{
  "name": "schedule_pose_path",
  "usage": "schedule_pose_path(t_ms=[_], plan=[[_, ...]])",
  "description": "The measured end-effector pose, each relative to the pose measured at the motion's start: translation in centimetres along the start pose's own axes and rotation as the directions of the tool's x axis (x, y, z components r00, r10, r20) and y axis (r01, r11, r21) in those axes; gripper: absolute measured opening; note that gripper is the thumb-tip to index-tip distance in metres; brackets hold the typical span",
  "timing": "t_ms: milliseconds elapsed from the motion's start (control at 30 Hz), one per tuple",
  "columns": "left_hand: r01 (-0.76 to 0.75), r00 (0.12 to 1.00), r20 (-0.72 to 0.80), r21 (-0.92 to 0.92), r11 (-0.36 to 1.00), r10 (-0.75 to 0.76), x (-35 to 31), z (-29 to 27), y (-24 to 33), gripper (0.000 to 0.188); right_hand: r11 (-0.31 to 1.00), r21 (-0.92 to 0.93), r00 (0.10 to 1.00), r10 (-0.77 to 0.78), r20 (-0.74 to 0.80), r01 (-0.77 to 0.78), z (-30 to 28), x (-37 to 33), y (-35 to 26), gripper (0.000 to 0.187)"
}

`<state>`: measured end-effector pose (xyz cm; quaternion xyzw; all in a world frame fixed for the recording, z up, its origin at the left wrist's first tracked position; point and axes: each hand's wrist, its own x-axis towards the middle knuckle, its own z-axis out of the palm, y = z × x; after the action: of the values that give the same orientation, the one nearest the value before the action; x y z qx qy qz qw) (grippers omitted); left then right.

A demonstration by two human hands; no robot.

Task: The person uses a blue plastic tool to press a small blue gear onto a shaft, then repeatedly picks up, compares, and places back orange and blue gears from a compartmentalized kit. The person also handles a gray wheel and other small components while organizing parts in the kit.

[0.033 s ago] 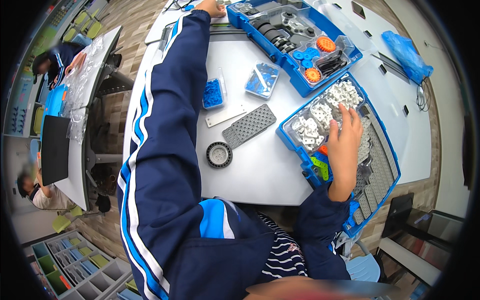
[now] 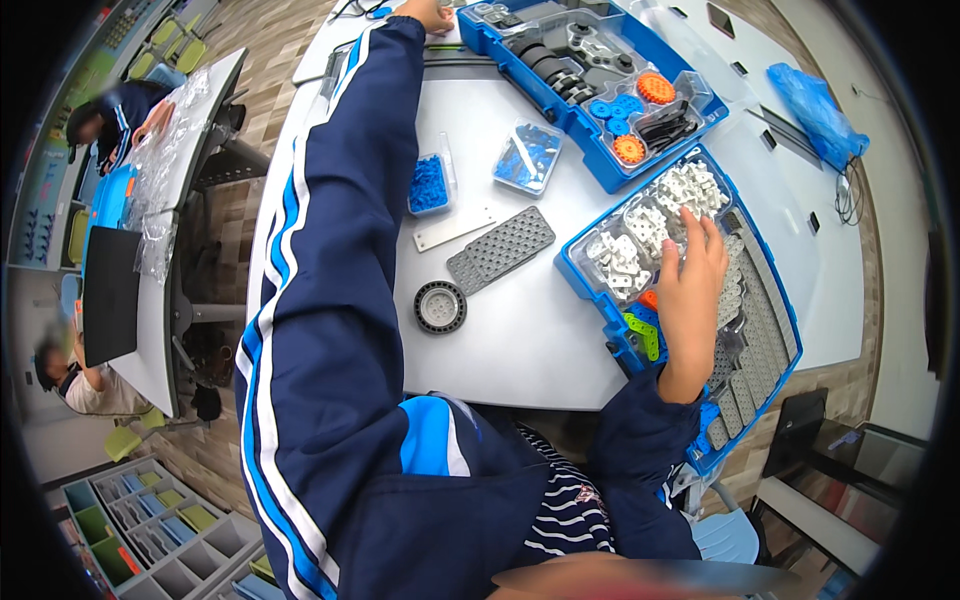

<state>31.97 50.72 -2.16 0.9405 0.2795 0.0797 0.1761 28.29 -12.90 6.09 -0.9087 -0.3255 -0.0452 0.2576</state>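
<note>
My right hand [image 2: 692,285] hovers over or rests on the blue parts case [image 2: 603,312] at the right, fingers apart and nothing visible in them. Its fingertips are at the white plastic connector pieces [image 2: 648,228]; whether they touch is unclear. Beside that hand lie a lime-green angled piece [image 2: 643,338] and grey perforated beams [image 2: 765,300]. My left arm stretches far across the table. At the top edge, my left hand [image 2: 428,14] is partly cut off, its fingers curled together near a white sheet; what they hold, if anything, cannot be made out.
A second blue case [image 2: 600,165] holds orange and blue gears and black tyres. On the white table [image 2: 520,355] are two small boxes of blue pins [image 2: 528,158], a grey perforated plate [image 2: 500,248], a white strip [image 2: 453,230] and a wheel [image 2: 440,307]. Other people sit at the left.
</note>
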Motion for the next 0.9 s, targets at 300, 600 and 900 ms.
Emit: schedule_pose_path(t_ms=[300, 600, 900], plan=[[-0.134, 0.978, -0.082, 0.449, 0.883, 0.19, 3.3, 2.7, -2.7, 0.038, 1.0, -0.003, 1.0, -0.007, 0.001, 0.007, 0.1, 0.1, -0.1, 0.045], [-0.003, 0.981, -0.194, 0.12, 0.993, 0.026, 3.0, -12.6, 0.9, 0.035, 0.999, 0.023, 0.999, -0.04, -0.019, 0.04, 0.8, 0.5, 1.3, 0.042], [-0.376, 0.916, -0.208, -0.156, 0.913, 0.342, -24.5, -23.4, 9.5, 0.017, 0.992, -0.005, 0.965, -0.126, -0.23, 0.128, -1.2, 1.1, -3.0, 0.036]])
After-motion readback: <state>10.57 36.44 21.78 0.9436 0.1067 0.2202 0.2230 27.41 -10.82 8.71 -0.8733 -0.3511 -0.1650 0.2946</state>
